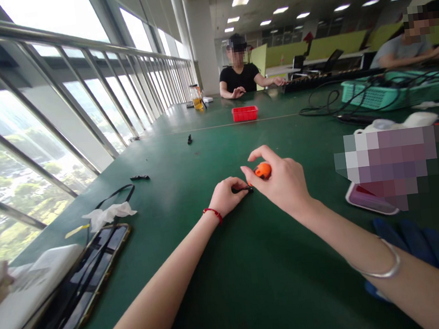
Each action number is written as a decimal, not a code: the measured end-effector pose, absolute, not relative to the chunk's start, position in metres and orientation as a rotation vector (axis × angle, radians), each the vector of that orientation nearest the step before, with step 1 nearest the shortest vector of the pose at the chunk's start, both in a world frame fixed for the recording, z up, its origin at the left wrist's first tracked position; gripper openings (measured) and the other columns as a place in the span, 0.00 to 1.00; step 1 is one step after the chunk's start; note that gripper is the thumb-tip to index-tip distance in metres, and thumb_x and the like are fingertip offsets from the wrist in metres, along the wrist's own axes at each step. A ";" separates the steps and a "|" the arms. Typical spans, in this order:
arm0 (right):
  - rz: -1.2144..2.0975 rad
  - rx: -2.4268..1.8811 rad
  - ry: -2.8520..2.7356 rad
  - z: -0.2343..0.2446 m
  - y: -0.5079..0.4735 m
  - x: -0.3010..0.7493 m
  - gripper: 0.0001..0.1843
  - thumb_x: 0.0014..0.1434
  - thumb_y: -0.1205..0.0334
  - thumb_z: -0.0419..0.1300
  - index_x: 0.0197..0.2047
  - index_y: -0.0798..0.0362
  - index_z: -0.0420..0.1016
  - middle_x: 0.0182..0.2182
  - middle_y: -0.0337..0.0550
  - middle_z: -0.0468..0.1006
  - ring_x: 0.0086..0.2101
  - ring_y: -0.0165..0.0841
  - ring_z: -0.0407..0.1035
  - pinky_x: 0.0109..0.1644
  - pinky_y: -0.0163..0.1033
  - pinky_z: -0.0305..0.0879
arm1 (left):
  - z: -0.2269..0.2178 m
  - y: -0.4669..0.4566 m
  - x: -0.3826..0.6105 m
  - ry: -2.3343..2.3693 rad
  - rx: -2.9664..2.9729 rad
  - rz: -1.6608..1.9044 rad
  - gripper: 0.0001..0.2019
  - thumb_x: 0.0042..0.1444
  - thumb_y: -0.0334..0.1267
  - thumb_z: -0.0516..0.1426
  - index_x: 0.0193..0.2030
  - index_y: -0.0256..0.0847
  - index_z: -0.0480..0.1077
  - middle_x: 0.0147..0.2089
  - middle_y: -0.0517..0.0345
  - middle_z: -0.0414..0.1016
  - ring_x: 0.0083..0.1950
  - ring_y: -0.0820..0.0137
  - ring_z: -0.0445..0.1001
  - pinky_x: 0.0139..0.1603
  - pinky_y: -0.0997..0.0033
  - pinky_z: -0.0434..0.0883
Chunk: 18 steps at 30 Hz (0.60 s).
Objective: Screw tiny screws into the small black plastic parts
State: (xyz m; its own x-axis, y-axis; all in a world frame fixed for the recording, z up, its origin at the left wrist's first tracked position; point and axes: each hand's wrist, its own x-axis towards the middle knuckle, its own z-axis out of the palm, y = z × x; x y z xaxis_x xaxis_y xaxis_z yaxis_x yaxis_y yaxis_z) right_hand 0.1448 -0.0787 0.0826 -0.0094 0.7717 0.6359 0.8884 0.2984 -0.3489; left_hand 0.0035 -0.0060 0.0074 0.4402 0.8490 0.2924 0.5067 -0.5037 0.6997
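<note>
My left hand (229, 197) is on the table with its fingers pinched on a small black part (250, 189), of which only an end shows past the fingertips. Close beside it on the right, my right hand (282, 178) curls around an orange-and-black tool handle (263, 170). Its index finger is raised and bent, apart from the thumb. The handle's rounded end shows between thumb and palm; its other end is hidden, so I cannot tell the exact kind of tool.
Small black pieces (139, 178) lie to the left and farther back. A red bin (244, 114) stands ahead, before a seated person (238, 72). At left are a phone (98, 278) and tissue (110, 215); at right, a teal basket (374, 95), cables and blue gloves (430, 246).
</note>
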 end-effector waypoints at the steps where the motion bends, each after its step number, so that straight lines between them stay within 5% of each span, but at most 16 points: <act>1: -0.188 -1.474 -1.801 0.083 -0.079 0.144 0.15 0.57 0.51 0.50 0.42 0.52 0.65 0.17 0.33 0.65 0.19 0.31 0.63 0.23 0.33 0.51 | 0.008 -0.006 0.003 1.144 2.178 0.869 0.05 0.48 0.33 0.58 0.33 0.34 0.72 0.34 0.55 0.76 0.36 0.69 0.73 0.38 0.73 0.69; 6: -0.275 -1.508 -1.743 0.084 -0.082 0.142 0.28 0.50 0.51 0.54 0.52 0.56 0.60 0.27 0.40 0.74 0.25 0.34 0.67 0.24 0.34 0.52 | 0.011 -0.008 0.004 1.183 2.182 0.870 0.03 0.48 0.32 0.58 0.29 0.34 0.71 0.31 0.56 0.75 0.34 0.71 0.71 0.36 0.74 0.68; 9: -0.256 -1.568 -1.778 0.084 -0.082 0.141 0.21 0.54 0.46 0.51 0.44 0.51 0.66 0.19 0.36 0.70 0.21 0.33 0.65 0.23 0.35 0.50 | 0.011 -0.007 0.004 1.173 2.169 0.866 0.03 0.47 0.32 0.58 0.30 0.34 0.71 0.31 0.57 0.74 0.33 0.71 0.71 0.36 0.75 0.68; 12: -0.210 -1.488 -1.822 0.083 -0.082 0.141 0.16 0.56 0.52 0.50 0.44 0.51 0.66 0.19 0.35 0.69 0.22 0.32 0.65 0.25 0.34 0.53 | 0.011 -0.007 0.003 1.184 2.179 0.875 0.03 0.47 0.31 0.58 0.29 0.34 0.71 0.30 0.58 0.74 0.33 0.71 0.71 0.35 0.75 0.68; 15: -0.230 -1.405 -1.785 0.083 -0.082 0.141 0.22 0.50 0.56 0.54 0.49 0.55 0.62 0.29 0.41 0.73 0.27 0.33 0.67 0.25 0.34 0.55 | 0.012 -0.008 0.003 1.199 2.187 0.873 0.03 0.47 0.32 0.58 0.28 0.34 0.70 0.30 0.57 0.73 0.33 0.71 0.70 0.34 0.75 0.67; 18: -0.232 -1.490 -1.769 0.084 -0.082 0.141 0.24 0.51 0.49 0.55 0.47 0.54 0.62 0.25 0.40 0.72 0.24 0.34 0.66 0.23 0.34 0.53 | 0.012 -0.008 0.004 1.192 2.164 0.874 0.03 0.47 0.32 0.58 0.28 0.34 0.70 0.29 0.57 0.73 0.33 0.72 0.70 0.34 0.75 0.67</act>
State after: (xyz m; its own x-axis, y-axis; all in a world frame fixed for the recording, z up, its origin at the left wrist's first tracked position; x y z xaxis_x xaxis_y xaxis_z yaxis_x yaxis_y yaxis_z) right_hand 0.1415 -0.0817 0.0837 0.0075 0.7493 0.6622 0.8945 0.2910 -0.3394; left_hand 0.0040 -0.0084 0.0119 0.4059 0.8674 0.2880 0.5357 -0.4811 0.6939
